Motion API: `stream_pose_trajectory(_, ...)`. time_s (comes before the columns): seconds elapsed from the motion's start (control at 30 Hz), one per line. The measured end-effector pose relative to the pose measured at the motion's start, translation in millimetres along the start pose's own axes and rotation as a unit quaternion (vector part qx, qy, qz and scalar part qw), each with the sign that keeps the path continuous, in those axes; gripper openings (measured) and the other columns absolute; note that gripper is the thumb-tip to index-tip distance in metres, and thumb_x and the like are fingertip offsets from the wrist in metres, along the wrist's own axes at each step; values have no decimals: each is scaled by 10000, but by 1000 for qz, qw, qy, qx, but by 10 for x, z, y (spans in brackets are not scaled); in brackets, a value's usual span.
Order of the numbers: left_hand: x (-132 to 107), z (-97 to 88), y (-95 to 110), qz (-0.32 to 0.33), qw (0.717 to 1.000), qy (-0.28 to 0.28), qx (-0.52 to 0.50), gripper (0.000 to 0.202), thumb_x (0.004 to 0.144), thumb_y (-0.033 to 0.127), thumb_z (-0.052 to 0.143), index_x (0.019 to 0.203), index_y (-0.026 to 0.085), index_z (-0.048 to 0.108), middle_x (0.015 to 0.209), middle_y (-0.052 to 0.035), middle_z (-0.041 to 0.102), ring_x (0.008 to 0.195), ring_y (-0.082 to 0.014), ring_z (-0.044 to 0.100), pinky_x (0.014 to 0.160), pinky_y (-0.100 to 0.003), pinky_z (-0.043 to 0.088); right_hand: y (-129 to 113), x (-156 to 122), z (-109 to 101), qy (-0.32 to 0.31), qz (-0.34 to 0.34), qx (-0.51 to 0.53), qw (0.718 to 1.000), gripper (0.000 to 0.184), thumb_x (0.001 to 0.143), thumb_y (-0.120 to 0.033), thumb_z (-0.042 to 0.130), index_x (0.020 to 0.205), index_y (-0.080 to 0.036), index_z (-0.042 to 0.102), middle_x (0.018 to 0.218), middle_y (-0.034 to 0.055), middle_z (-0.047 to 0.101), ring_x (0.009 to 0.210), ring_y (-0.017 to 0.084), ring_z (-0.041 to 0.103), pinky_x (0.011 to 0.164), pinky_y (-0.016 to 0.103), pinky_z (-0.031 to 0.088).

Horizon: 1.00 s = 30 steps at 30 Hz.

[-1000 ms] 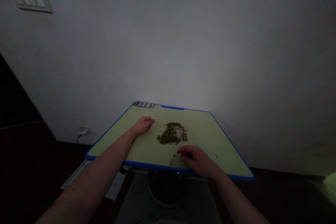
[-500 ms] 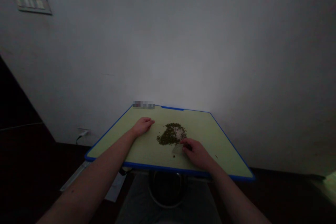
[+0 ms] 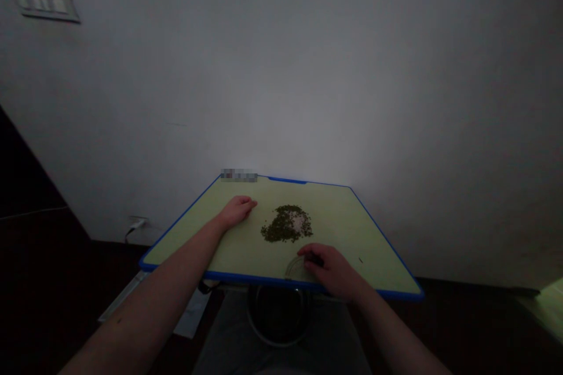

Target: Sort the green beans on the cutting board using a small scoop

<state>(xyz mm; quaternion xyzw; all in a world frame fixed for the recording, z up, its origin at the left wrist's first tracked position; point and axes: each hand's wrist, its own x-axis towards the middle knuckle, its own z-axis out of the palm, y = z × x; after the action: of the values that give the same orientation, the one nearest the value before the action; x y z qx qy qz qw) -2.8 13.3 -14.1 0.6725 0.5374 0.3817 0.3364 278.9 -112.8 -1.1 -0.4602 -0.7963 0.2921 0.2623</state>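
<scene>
A pale green board with a blue rim (image 3: 185,246) lies in front of me. A heap of small dark green grains with a whitish patch (image 3: 287,224) sits in its middle. My left hand (image 3: 236,210) rests flat on the board just left of the heap, fingers loosely curled. My right hand (image 3: 331,268) is near the front edge, fingers pinched together on a small clear round thing (image 3: 294,268) that I cannot name in the dim light.
A dark round bowl or pot (image 3: 277,313) sits below the board's front edge, over my lap. A white wall rises behind, with a switch plate (image 3: 46,4) at upper left and a plug socket (image 3: 136,224) low down. The room is dark.
My right hand went up to the heap's near edge and has come back to the front edge with the clear thing. My left hand has stayed put.
</scene>
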Motion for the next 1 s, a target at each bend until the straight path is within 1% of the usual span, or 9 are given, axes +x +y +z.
stream_pose_trajectory(0.2,14,9,-25,2,1000,11,3,387,680,502,443,486,168,437,381,47,383,377,-80,330,421,-230,262,17,-81,-3,2,5,6,1000,255,736,-184,460,959,-189,584,782,25,603,710,136,540,650,258,426)
stream_pose_trajectory(0.37,14,-3,-16,3,1000,12,12,381,685,491,442,486,166,442,384,42,392,382,-82,336,426,-231,266,51,-198,-35,40,13,4,999,261,738,-217,463,970,-194,579,865,40,604,769,153,540,697,279,427)
stream_pose_trajectory(0.53,-1,-6,4,-3,1000,13,4,380,680,496,443,485,170,432,388,42,388,383,-85,337,425,-233,269,168,-246,-141,74,38,10,996,272,736,-247,458,974,-184,572,782,27,606,717,150,544,653,271,428)
stream_pose_trajectory(0.67,5,-5,-13,2,1000,10,2,382,680,500,438,485,172,430,385,44,381,381,-84,332,426,-232,265,338,-195,-207,146,83,-6,986,298,732,-275,446,987,-173,564,767,32,614,700,157,560,640,277,434)
stream_pose_trajectory(0.73,12,-4,-20,4,1000,9,1,383,680,500,437,483,172,429,382,44,379,380,-83,332,427,-232,264,418,-144,-226,178,101,-37,978,312,728,-287,445,991,-174,568,750,33,619,685,162,567,642,285,435)
stream_pose_trajectory(0.8,17,-4,-20,2,1000,5,-1,381,680,497,438,481,172,428,382,44,384,379,-83,332,426,-233,264,473,-77,-242,205,106,-84,969,317,725,-294,446,985,-176,582,780,45,630,706,170,573,669,294,433)
stream_pose_trajectory(0.9,16,-8,-5,-3,1000,7,0,375,682,489,441,480,173,427,381,45,386,377,-83,335,426,-233,270,498,34,-262,226,111,-138,958,331,733,-300,431,990,-166,592,827,66,640,738,179,578,700,300,426)
stream_pose_trajectory(1.0,7,-16,9,-2,1000,5,-2,371,688,482,440,482,173,422,380,47,386,373,-81,337,424,-232,273,475,122,-276,231,121,-164,952,341,737,-301,419,999,-163,589,783,62,642,714,179,578,688,297,424)
